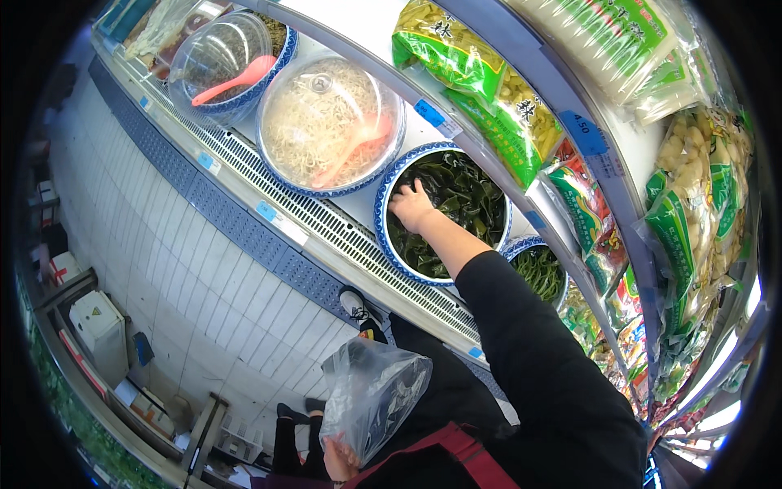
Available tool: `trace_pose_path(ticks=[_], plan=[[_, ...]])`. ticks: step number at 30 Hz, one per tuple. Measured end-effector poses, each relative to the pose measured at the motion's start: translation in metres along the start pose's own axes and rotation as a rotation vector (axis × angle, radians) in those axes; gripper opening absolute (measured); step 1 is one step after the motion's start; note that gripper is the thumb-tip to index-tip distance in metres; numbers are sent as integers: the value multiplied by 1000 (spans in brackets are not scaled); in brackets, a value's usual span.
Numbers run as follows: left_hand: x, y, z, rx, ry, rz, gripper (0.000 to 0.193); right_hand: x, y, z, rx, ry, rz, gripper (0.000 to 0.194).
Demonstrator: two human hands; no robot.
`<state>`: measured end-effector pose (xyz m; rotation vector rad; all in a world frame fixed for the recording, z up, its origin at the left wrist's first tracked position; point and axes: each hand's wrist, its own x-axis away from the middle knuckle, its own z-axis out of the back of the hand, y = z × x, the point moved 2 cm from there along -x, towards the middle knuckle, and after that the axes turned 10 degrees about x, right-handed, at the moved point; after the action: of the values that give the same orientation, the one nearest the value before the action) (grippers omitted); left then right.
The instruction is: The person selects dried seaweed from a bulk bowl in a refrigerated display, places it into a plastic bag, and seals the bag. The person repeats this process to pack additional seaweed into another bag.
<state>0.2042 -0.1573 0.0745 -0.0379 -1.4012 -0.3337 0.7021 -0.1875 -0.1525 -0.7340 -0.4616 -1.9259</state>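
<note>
A round white bowl with a blue patterned rim point(380, 229) holds dark green wet seaweed, probably kelp point(470, 183). My right hand point(412, 206) reaches into its left part, fingers apart and slightly bent over the leaves; nothing shows gripped, though the palm side is hidden. Low in the view, my left hand point(341, 458) is closed on a clear plastic bag point(376, 391), which puffs out above it. Part of that hand is hidden at the bottom edge.
Beside the kelp stand a lidded bowl of pale shreds point(317, 116), another covered bowl point(235, 67) with a pink spoon, and a smaller bowl of green strands point(537, 272). Shelves with packaged foods point(519, 122) rise at right. A vent grille point(342, 244) edges the case. Another person's legs point(285, 443) show below.
</note>
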Motion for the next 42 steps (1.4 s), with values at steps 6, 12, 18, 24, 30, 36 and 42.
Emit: trace_pose_path(ticks=[6, 12, 18, 24, 30, 36, 42], plan=[[3, 2, -4, 82, -58, 40, 57, 71, 21, -37, 7, 163, 72, 22], [3, 1, -10, 51, -46, 61, 55, 162, 44, -59, -164, 206, 23, 48], [4, 2, -10, 91, -53, 75, 52, 178, 70, -67, -584, 450, -591, 12], [1, -3, -9, 86, -30, 71, 53, 128, 67, -84, -826, 406, -948, 34], [3, -4, -4, 74, -27, 56, 54, 110, 65, -95, -1000, 374, -1010, 37], [0, -7, -10, 70, -32, 65, 55, 143, 72, -88, -1517, 593, -761, 26], [1, -1, -13, 72, -38, 49, 54, 131, 61, -77, -1448, 469, -941, 15]])
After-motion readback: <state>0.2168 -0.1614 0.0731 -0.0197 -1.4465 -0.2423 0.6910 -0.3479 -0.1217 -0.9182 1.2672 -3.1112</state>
